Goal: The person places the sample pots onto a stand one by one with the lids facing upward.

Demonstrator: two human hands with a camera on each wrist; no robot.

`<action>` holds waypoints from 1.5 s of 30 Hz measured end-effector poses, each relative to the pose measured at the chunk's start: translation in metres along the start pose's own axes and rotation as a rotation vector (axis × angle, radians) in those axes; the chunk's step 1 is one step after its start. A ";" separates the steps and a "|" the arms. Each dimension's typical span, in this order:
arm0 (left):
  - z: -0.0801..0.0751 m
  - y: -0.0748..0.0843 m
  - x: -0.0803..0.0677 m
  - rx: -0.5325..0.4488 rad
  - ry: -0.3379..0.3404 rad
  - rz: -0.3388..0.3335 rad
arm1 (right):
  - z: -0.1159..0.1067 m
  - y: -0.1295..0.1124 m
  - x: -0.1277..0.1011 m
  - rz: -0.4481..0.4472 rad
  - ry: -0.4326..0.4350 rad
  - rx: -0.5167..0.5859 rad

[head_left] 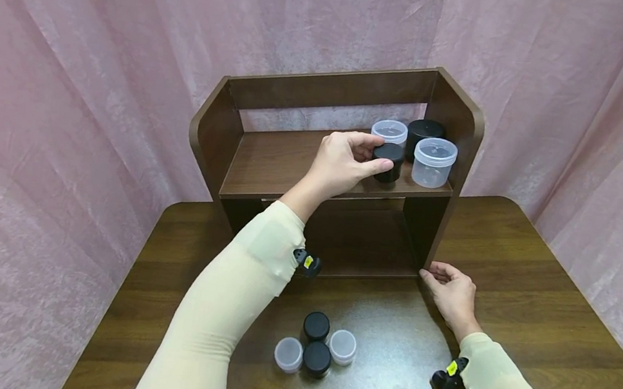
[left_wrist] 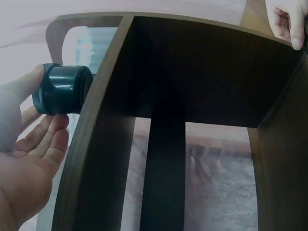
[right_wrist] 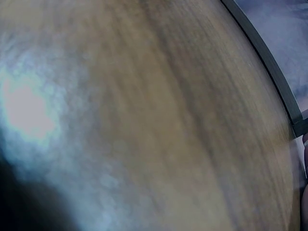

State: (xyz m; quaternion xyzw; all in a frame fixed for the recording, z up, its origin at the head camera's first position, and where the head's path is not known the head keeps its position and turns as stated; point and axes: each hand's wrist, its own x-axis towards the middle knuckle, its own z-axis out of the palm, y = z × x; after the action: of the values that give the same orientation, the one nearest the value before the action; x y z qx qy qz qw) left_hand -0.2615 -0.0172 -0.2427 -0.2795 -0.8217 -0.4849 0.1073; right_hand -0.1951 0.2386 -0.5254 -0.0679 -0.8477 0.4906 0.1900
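My left hand (head_left: 341,162) pinches a small black screw-lid jar (head_left: 388,163) between thumb and fingers. The jar is upright at the front of the upper board of a brown wooden shelf (head_left: 278,158). In the left wrist view, the jar (left_wrist: 62,89) has its base close to the board's edge. Just behind and beside it are a clear jar (head_left: 389,128), a larger black jar (head_left: 425,131) and a wide clear jar (head_left: 434,165). My right hand (head_left: 453,296) holds the shelf's lower right front corner, thumb at the front edge and fingers by the outer side.
On the wooden table (head_left: 383,372), in front of the shelf, two small black-lidded jars (head_left: 317,326) and two white-lidded ones (head_left: 288,354) stand in a cluster. The shelf's lower compartment (head_left: 358,239) opens toward me. Pink curtains (head_left: 321,20) hang behind and at both sides.
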 end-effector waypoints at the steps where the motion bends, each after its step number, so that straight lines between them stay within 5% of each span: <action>1: 0.001 -0.001 0.001 0.006 -0.005 -0.007 | 0.000 0.000 0.000 0.001 -0.003 0.001; 14: 0.013 -0.007 0.003 0.005 0.003 -0.084 | 0.002 -0.004 -0.002 0.001 -0.027 0.023; 45: 0.024 -0.007 0.002 -0.012 -0.027 -0.039 | -0.009 -0.004 -0.006 0.008 -0.035 -0.008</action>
State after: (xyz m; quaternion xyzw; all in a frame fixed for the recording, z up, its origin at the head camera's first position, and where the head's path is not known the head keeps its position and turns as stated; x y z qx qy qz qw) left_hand -0.2652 0.0014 -0.2590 -0.2708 -0.8255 -0.4879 0.0849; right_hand -0.1858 0.2421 -0.5199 -0.0633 -0.8526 0.4890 0.1730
